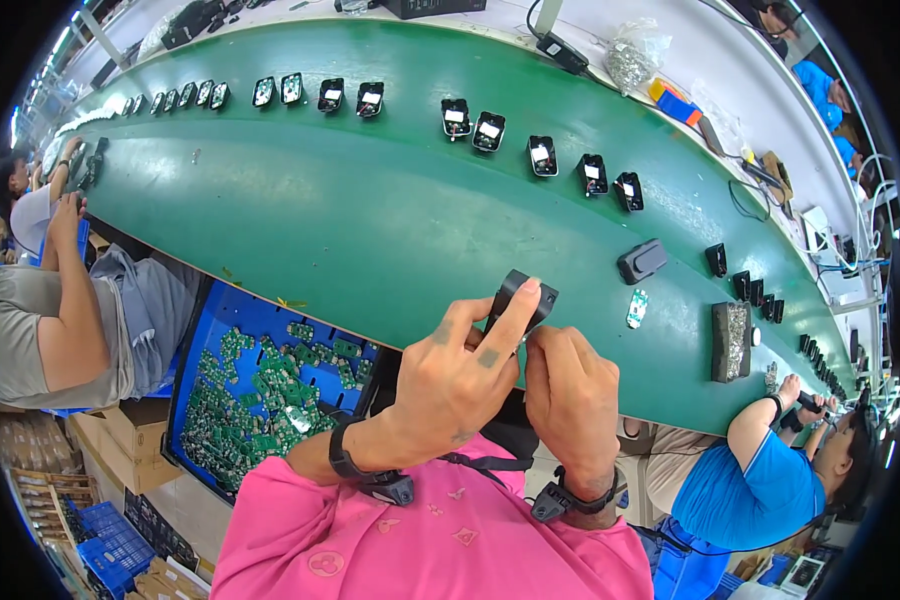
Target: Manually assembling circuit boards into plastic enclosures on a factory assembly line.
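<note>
Over the front edge of the green workbench, my left hand (pixel 460 360) grips a small black plastic housing (pixel 511 291), its index finger stretched along the top. Close beside it, my right hand (pixel 573 385) has its fingers curled in a pinch at the housing's lower side. Whatever lies between those fingers is hidden. To the right on the bench are another black housing (pixel 642 261), tilted, and a small green circuit board (pixel 637 308) with white parts.
Black cases (pixel 542 156) with boards inside form a long row across the green bench (pixel 370 200). A blue bin (pixel 202 350) of loose circuit boards sits front left. A dark block (pixel 731 342) stands at right. Co-workers sit left (pixel 70 320) and right (pixel 750 460).
</note>
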The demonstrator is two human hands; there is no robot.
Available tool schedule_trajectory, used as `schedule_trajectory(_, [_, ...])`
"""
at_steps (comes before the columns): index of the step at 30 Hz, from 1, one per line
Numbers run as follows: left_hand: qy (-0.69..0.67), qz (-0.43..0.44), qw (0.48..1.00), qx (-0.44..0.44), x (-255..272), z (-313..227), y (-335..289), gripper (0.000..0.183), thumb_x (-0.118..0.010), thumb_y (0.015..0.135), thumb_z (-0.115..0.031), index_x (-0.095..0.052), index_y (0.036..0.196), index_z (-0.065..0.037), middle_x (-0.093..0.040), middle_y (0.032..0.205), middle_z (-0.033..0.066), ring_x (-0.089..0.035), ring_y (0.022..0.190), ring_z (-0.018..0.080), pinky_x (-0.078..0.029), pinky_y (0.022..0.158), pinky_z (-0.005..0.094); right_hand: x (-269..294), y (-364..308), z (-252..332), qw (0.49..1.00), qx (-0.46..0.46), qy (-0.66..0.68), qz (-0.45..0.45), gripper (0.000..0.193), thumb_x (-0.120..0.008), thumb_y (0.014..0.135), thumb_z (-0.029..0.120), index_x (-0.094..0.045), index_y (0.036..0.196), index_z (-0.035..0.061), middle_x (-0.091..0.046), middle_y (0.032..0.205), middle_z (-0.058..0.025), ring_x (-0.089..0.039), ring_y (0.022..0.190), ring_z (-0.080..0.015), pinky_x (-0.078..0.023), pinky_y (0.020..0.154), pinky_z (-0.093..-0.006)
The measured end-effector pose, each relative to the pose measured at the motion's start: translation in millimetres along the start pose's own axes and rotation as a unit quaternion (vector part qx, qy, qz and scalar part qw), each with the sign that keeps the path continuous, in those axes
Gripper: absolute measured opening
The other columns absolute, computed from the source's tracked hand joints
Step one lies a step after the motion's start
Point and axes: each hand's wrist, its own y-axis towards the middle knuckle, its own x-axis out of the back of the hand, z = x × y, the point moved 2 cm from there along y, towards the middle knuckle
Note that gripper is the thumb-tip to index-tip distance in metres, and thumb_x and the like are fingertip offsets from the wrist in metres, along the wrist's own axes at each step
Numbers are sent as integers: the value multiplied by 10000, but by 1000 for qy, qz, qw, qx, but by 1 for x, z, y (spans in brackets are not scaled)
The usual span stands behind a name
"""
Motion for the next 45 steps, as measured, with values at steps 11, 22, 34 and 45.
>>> schedule_trajectory(11, [-157,77,979,109,-5,24,3,607,-702,802,37,-573,1382,-88,-633,1021,111,-696,785,170,-552,610,280,-23,-1,-20,998,-13,55,-30,53,-643,886,9,-614,928,-4,-640,758,-122,-627,615,-279,-462,539,-389])
schedule_trajectory(22, [-390,220,870,206,-5,40,-2,640,-677,839,-23,-494,1449,-89,-603,1197,78,-636,871,118,-546,723,264,-34,-30,-43,965,-143,211,-64,236,-651,969,140,-587,797,-10,-573,619,-22,-493,500,-91,-383,470,-278])
schedule_trajectory(34, [-230,82,963,113,-28,29,-14,670,-705,810,-56,-484,1440,-107,-647,1086,219,-634,953,416,-530,819,449,-46,-33,-25,922,-140,335,-132,124,-654,956,84,-634,905,-27,-640,791,-73,-580,601,-130,-442,533,-266])
schedule_trajectory(45, [-201,61,976,56,-19,19,-3,558,-683,839,19,-577,1378,-81,-657,1075,130,-625,693,166,-512,606,294,-19,-26,-30,860,-263,431,-76,179,-709,941,92,-653,822,-30,-623,665,-14,-547,515,-47,-410,443,-201])
